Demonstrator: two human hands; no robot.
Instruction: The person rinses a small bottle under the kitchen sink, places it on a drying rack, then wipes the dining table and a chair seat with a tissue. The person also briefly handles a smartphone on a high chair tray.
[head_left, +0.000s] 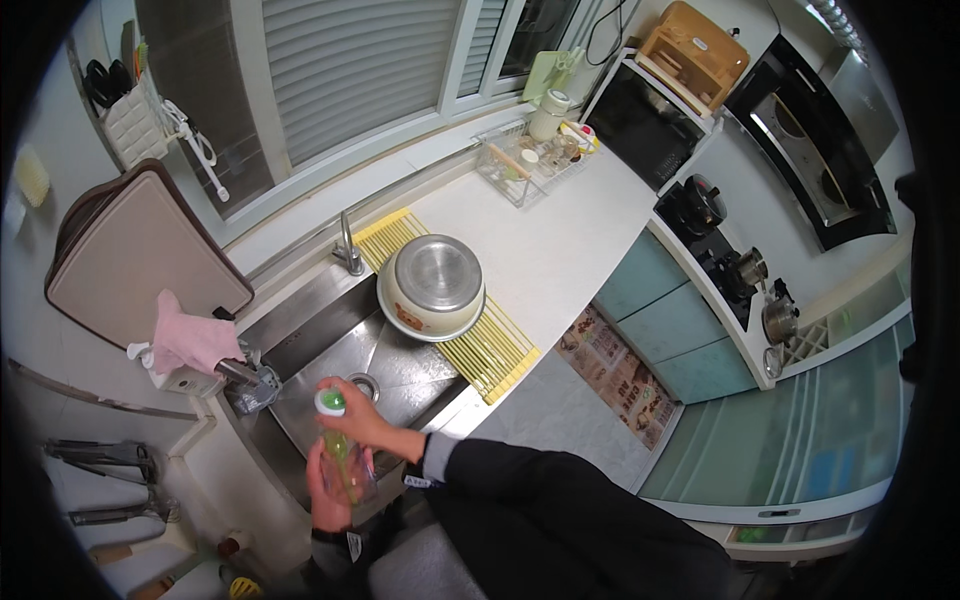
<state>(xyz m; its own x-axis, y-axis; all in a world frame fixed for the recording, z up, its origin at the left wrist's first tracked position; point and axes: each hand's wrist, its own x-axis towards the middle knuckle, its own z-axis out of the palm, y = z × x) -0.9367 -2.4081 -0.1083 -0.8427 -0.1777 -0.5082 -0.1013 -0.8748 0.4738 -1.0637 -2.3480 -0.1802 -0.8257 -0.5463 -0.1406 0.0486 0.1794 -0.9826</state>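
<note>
My left hand is wrapped around a clear bottle with something yellow-green inside. At the bottle's upper end, the fingers of my right hand grip its white and green cap. The picture does not settle whether the cap is seated or loose. Both hands are over the near side of a stainless steel sink, close to its drain. Part of the bottle is hidden behind my fingers.
An upturned metal basin rests on a yellow roll-up drying rack across the sink's right side. Behind stands a faucet. A pink cloth hangs at left, before a cutting board. A wire basket holds jars.
</note>
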